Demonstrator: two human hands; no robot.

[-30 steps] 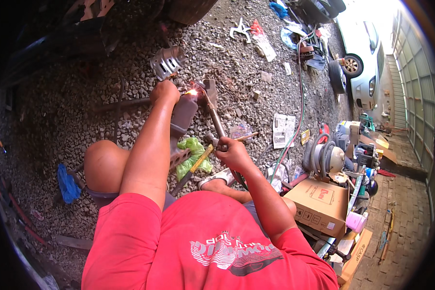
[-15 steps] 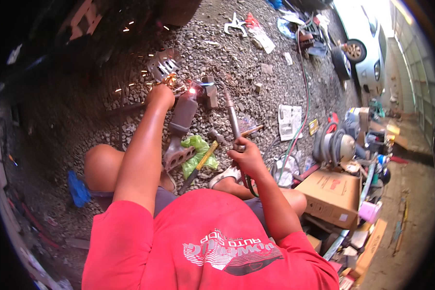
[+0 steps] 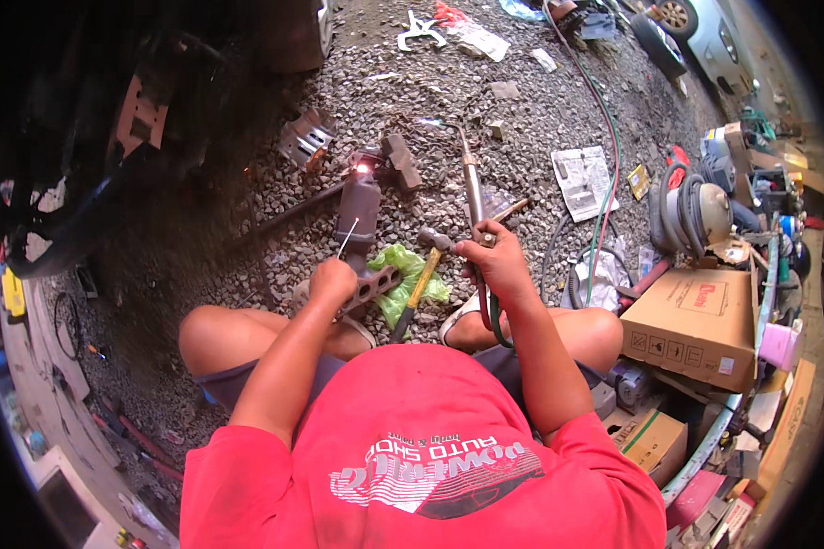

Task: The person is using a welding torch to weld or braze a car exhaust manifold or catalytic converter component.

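Note:
A grey metal exhaust part (image 3: 357, 212) lies on the gravel in front of me, with a flanged end that has round holes. Its far end glows at one spot. My left hand (image 3: 333, 280), closed, pinches a thin metal rod (image 3: 349, 236) that points up over the part's body. In my right hand (image 3: 496, 261) is a gas torch (image 3: 472, 183), fingers wrapped round its handle. A small bluish flame shows at the torch's bent tip, to the right of the glowing spot and apart from it. A sledgehammer head (image 3: 401, 162) lies beside the part's far end.
A hammer (image 3: 418, 295) with a yellow handle rests by a green plastic bag (image 3: 392, 263) near my feet. Beyond lies a slotted metal shield (image 3: 308, 139). Red and green hoses (image 3: 611, 165) run across the gravel at right, near a cardboard box (image 3: 691, 320).
My left hand has drawn back toward me from the part's far end, and the rod now shows. The torch tip has moved away from the glowing spot. The flying sparks have mostly gone.

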